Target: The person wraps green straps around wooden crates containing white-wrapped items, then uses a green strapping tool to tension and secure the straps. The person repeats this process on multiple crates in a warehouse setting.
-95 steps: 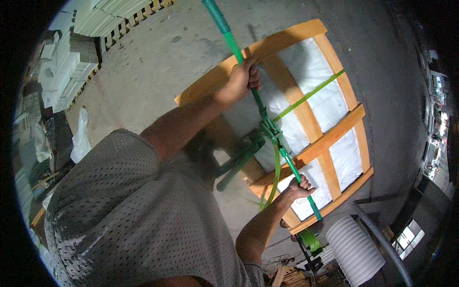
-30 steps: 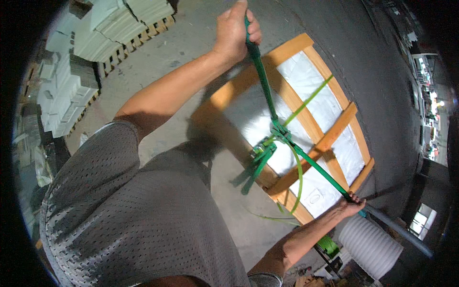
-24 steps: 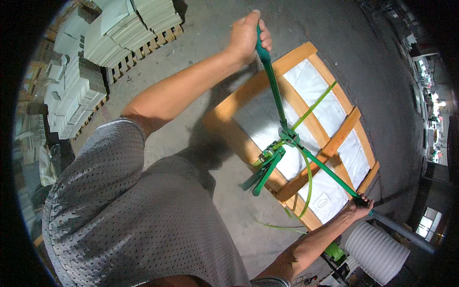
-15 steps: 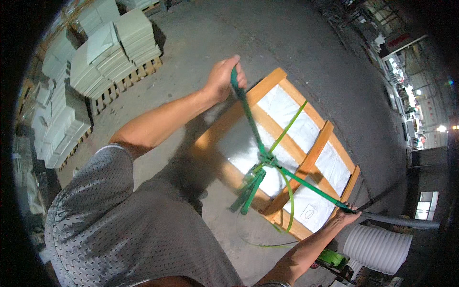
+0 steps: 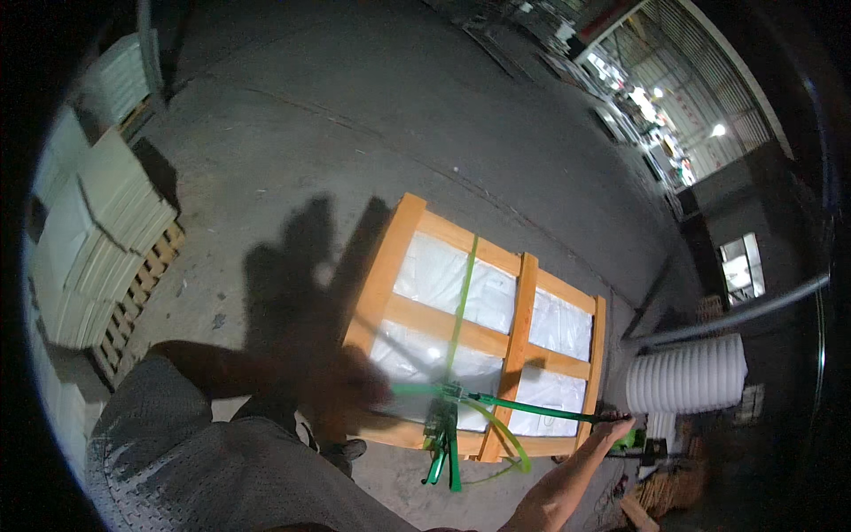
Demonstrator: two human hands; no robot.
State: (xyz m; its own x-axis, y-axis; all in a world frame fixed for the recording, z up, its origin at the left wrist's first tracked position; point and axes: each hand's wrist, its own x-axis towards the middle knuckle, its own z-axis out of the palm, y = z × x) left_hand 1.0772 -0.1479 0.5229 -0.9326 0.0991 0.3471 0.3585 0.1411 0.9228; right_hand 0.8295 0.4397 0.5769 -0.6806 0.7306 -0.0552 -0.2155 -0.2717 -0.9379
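A wooden crate (image 5: 408, 332) with white wrapped contents stands on the floor before me. A light-green strap (image 5: 464, 306) runs over its top. A green hand strapping tool (image 5: 450, 392) sits on the strap, with long lever handles and green parts hanging toward me. My right hand (image 5: 612, 431) is closed around the end of the right handle, beyond the crate's right edge. My left hand (image 5: 359, 383), dark and blurred, is at the left handle's end over the crate's near left; it appears closed on it. A loose strap end (image 5: 510, 439) curls beside the tool.
Stacks of pale flat sheets (image 5: 115, 208) lie on wooden pallets (image 5: 146, 282) at the left. A white ribbed roll (image 5: 687, 374) stands to the right, near a grey pole (image 5: 736, 310). Dark concrete floor (image 5: 355, 124) stretches beyond the crate; a lit hall shows at the far right.
My left hand has swung its handle from high beyond the crate down toward me. My right hand still holds the other handle. The view has turned, showing the crate lower.
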